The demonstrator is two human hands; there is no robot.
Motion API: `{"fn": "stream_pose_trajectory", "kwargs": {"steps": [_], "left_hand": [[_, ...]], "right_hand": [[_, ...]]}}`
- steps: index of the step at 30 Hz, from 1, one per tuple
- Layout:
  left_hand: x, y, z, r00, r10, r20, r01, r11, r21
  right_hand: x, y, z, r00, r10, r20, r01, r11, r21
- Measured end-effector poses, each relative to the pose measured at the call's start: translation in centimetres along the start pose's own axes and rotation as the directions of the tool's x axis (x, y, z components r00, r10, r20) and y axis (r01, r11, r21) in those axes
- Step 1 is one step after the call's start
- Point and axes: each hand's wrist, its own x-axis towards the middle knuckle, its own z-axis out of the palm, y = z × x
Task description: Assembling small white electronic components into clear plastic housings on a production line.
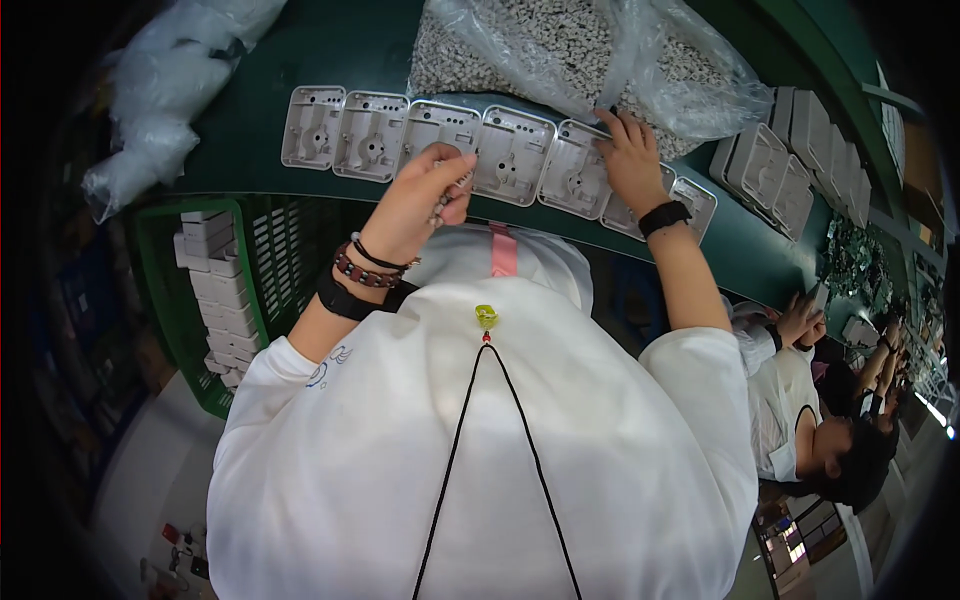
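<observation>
A row of several white-grey plastic housings (374, 148), open side up with round posts and holes inside, lies along the near edge of the green table. My left hand (420, 195) is closed around a few small grey plastic pieces (440, 207), held just in front of the third housing from the left. Farther right, my right hand (632, 165) reaches over the housings with its fingers apart, the tips by the top corner of a housing (575, 175). No part shows between those fingers. Its palm and wrist partly cover the housings at the right end.
Behind the row lies a clear plastic bag (530, 50) full of small grey pieces. Stacked housings (765, 175) stand at the right. A green crate (185, 340) with white blocks is at the left, below crumpled plastic bags (165, 90). Another person (790, 400) works at the right.
</observation>
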Motion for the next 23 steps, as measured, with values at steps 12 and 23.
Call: {"fn": "stream_pose_trajectory", "kwargs": {"steps": [12, 23], "left_hand": [[0.6, 4.0, -1.7, 0.987, 0.019, 0.161, -0.014, 0.999, -0.034], [1.6, 5.3, -4.7, 0.982, -0.017, 0.19, -0.041, 0.954, 0.296]], "right_hand": [[2.6, -5.8, -7.8, 0.887, 0.351, -0.3, -0.156, 0.84, 0.52], [7.3, -16.1, -12.8, 0.843, 0.514, -0.159, -0.139, 0.494, 0.858]]}}
